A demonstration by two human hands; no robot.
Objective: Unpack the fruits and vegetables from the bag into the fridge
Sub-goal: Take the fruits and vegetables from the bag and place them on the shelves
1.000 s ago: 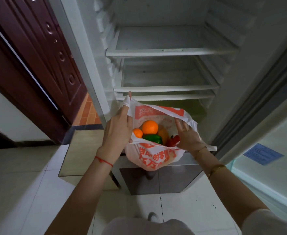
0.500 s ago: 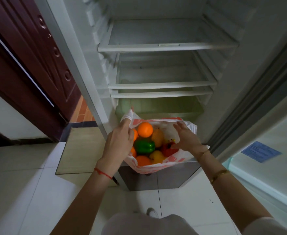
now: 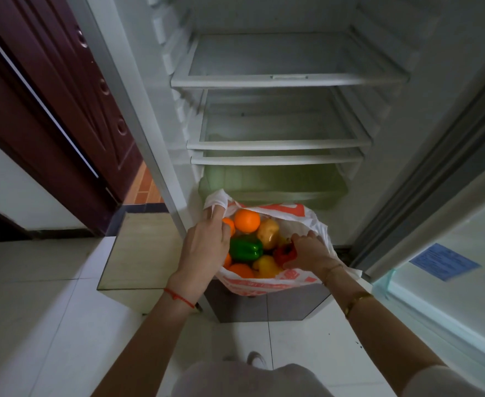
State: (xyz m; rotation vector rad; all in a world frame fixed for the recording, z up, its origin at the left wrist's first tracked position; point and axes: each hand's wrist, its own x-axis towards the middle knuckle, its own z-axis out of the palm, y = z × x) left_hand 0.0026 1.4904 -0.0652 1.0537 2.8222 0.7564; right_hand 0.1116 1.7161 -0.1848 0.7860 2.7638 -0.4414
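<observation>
A white plastic bag [image 3: 264, 285] with red print hangs open just in front of the fridge's bottom. My left hand [image 3: 204, 250] grips its left handle, which sticks up above my fingers. My right hand [image 3: 307, 253] is at the bag's right side, fingers inside the opening and closed around a red pepper [image 3: 285, 253]. Inside lie an orange [image 3: 246, 220], a green pepper [image 3: 245, 249], a potato [image 3: 268, 233], a yellow pepper [image 3: 265, 266] and more oranges. The fridge [image 3: 287, 81] stands open with bare white shelves and a greenish drawer [image 3: 273, 184].
The fridge door [image 3: 450, 253] stands open at the right with a blue label. A dark red wooden door [image 3: 49, 110] is at the left. A grey lower fridge compartment [image 3: 267, 305] sits under the bag. White tiled floor lies all around, my shoe [image 3: 255, 359] below.
The bag has sunk lower and opened wider, showing more produce. My right hand has moved from the bag's right rim into the opening onto the red pepper.
</observation>
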